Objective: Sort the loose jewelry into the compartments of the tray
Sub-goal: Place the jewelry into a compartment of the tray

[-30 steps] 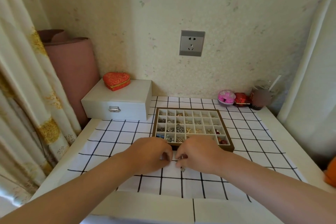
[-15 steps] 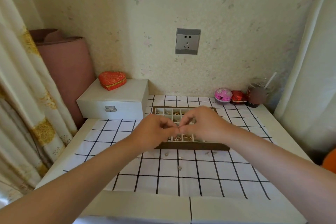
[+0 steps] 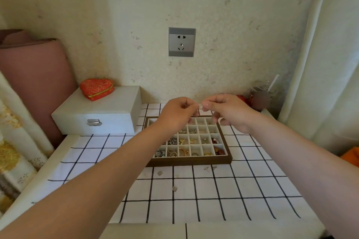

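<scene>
**Q:** You're on the remote feed, right? What just changed, and did anything go in?

**A:** Yep, watching the head cam from my end. A second ago both hands were down on the checked cloth (image 3: 213,200), just in front of the tray (image 3: 190,162), picking at something. Half a second ago they'd come up over the tray with fingertips touching. Now the left grip (image 3: 175,114) and right grip (image 3: 226,111) sit higher, over the far rows, and the fingertips have pulled slightly apart. My read is that a piece came off the cloth and is getting fiddled with or split before it drops into a compartment. I'd say nothing from this pick has been placed yet.

**Q:** So what's each grip actually holding?

**A:** On the left, the fingers are curled in and thumb and forefinger pinch a small piece (image 3: 198,111). It's just a thin glint under the fingertips, too tiny to name. On the right, the thumb is pressed to the forefinger and the other fingers are loosely curled. I can't tell if anything's in that pinch. Neither grip touches the tray.

**Q:** And the rest of the jewelry?

**A:** The near rows look well stocked and several far compartments look bare. There are at least four bits on the cloth. Two bits (image 3: 206,169) lie just beside the front rim, a square bit (image 3: 159,173) is off to their left, and another bit (image 3: 174,188) is nearer me. So there's plenty left to sort.
</scene>
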### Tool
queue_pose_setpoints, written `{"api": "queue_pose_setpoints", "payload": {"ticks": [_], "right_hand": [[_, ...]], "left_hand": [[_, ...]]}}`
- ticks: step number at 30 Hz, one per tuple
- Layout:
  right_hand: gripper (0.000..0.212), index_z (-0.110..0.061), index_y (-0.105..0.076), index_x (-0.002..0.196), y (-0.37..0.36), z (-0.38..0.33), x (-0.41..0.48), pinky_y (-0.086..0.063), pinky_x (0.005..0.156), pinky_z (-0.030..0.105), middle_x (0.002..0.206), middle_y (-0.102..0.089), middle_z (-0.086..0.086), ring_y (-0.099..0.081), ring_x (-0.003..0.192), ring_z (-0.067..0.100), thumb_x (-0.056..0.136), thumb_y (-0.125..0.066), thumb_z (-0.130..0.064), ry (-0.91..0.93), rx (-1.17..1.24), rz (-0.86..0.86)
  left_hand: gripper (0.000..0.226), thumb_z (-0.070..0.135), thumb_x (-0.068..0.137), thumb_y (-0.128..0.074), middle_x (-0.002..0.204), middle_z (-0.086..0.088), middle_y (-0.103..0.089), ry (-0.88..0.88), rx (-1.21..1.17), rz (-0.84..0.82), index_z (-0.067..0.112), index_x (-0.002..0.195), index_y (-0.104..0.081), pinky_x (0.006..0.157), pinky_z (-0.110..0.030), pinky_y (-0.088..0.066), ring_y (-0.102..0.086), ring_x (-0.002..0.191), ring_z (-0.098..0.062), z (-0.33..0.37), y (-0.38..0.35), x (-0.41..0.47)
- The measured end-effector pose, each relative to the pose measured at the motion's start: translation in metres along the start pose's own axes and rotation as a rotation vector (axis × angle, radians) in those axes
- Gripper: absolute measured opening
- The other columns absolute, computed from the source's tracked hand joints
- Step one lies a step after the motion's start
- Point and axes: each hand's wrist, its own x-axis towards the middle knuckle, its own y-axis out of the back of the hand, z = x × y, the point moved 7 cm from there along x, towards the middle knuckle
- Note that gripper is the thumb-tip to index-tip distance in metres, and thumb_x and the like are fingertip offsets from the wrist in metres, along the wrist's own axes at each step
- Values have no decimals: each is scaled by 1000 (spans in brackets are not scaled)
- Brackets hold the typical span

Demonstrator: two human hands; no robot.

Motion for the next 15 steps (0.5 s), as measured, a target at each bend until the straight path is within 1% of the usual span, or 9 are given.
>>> {"api": "queue_pose_setpoints", "payload": {"ticks": [1, 3, 4, 5, 6, 7, 9, 12, 15], "right_hand": [[7, -19, -72, 99, 8, 5, 5, -34, 42, 18, 92, -72, 0, -53, 55, 11, 95, -68, -24, -7, 1, 39], [6, -21, -72, 89, 23, 15, 17, -41, 48, 22, 86, -69, -2, -54, 56, 9, 94, -69, -24, 24, -166, 136], [8, -23, -72, 85, 27, 21, 23, -46, 58, 24, 85, -69, -5, -57, 62, 7, 93, -70, -25, 45, -294, 167], [8, -25, -74, 84, 28, 28, 29, -48, 69, 26, 87, -70, -8, -61, 72, 6, 92, -71, -26, 53, -410, 176], [7, -27, -75, 86, 28, 36, 35, -47, 76, 26, 90, -71, -10, -63, 83, 6, 91, -71, -28, 48, -513, 167], [8, -28, -76, 88, 26, 43, 39, -46, 78, 27, 90, -70, -12, -64, 89, 8, 92, -69, -30, 40, -603, 152], [10, -29, -74, 91, 22, 52, 46, -48, 76, 29, 86, -67, -14, -64, 91, 10, 93, -66, -34, 35, -754, 137], [14, -30, -72, 101, 15, 53, 50, -45, 69, 28, 89, -64, -13, -59, 84, 10, 97, -60, -35, 52, -946, 136], [17, -28, -74, 105, 9, 57, 52, -52, 75, 32, 100, -71, -10, -63, 89, 12, 98, -58, -32, 74, -1003, 109]], "left_hand": [[11, 33, 95, -60, 90, 7, -72, -65, 131, -11, 28, 93, -69, 76, -31, -54, -66, 77, -9, -2, -5, 6], [11, 39, 95, -58, 96, 13, -69, -147, 402, -63, 33, 96, -67, 85, -37, -54, -62, 88, -8, -11, -18, 15], [14, 42, 95, -58, 102, 13, -68, -173, 506, -86, 33, 101, -67, 88, -39, -53, -61, 94, -8, -16, -24, 19], [19, 44, 95, -57, 107, 11, -67, -203, 600, -100, 33, 107, -67, 91, -41, -52, -59, 101, -11, -20, -29, 23], [26, 46, 96, -56, 114, 8, -66, -233, 690, -117, 32, 115, -65, 95, -42, -50, -57, 109, -14, -23, -34, 27], [33, 47, 96, -54, 122, 4, -63, -253, 763, -139, 31, 123, -62, 99, -43, -47, -53, 116, -18, -26, -38, 31], [43, 50, 96, -52, 134, 1, -57, -252, 831, -193, 31, 135, -55, 105, -45, -41, -46, 126, -22, -33, -45, 39], [51, 54, 95, -51, 144, 0, -49, -214, 820, -265, 31, 141, -50, 110, -45, -37, -40, 133, -22, -45, -53, 44], [56, 55, 95, -50, 149, 0, -43, -199, 828, -309, 31, 145, -45, 111, -44, -36, -36, 137, -22, -52, -62, 43]]}}
